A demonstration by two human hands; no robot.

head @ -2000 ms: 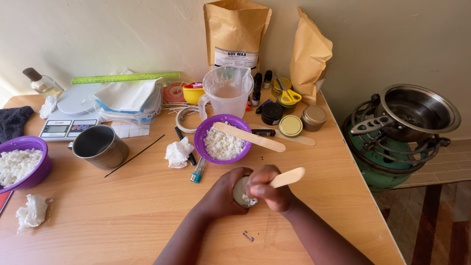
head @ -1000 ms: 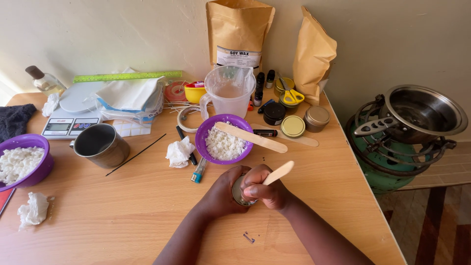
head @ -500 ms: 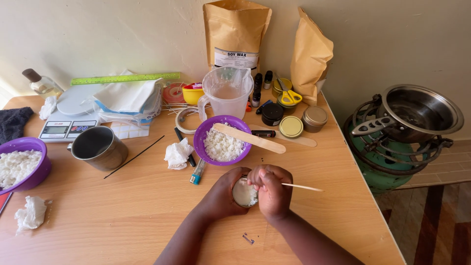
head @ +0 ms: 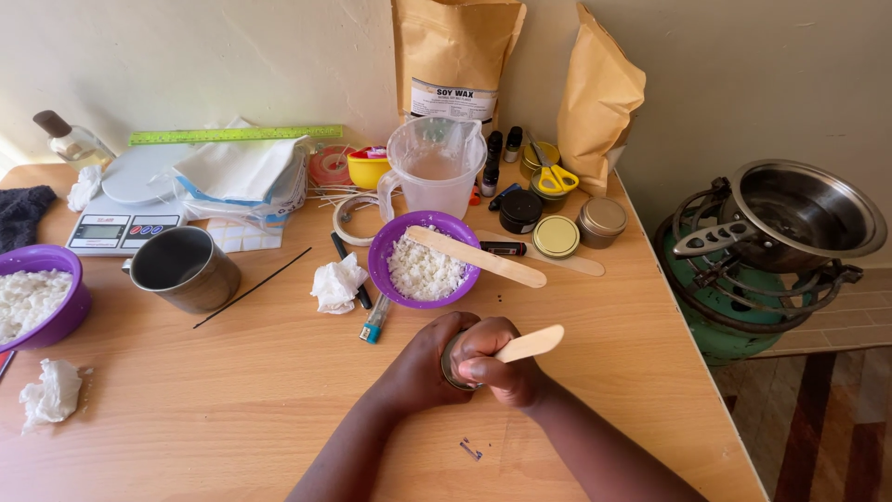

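My left hand [head: 423, 367] wraps around a small round metal tin [head: 450, 364] on the wooden table [head: 232, 390]. My right hand [head: 497, 367] covers the tin's top and grips a flat wooden stick [head: 530, 344], whose free end points up and to the right. The tin's contents are hidden under my fingers. Just beyond my hands sits a purple bowl [head: 424, 260] of white wax flakes with a second wooden stick [head: 474, 257] lying across its rim.
A steel mug [head: 183, 268], a scale [head: 121, 228], a clear jug [head: 432, 167], lidded tins [head: 557, 235], two brown paper bags [head: 455, 60] and crumpled tissue [head: 338, 284] crowd the far side. Another purple bowl [head: 35, 297] sits left. A pot [head: 804, 214] on a gas burner stands right of the table edge.
My right hand has turned the stick, from edge-on and pointing right half a second ago to flat side up and angled upward. My fingers now cover the tin's white contents.
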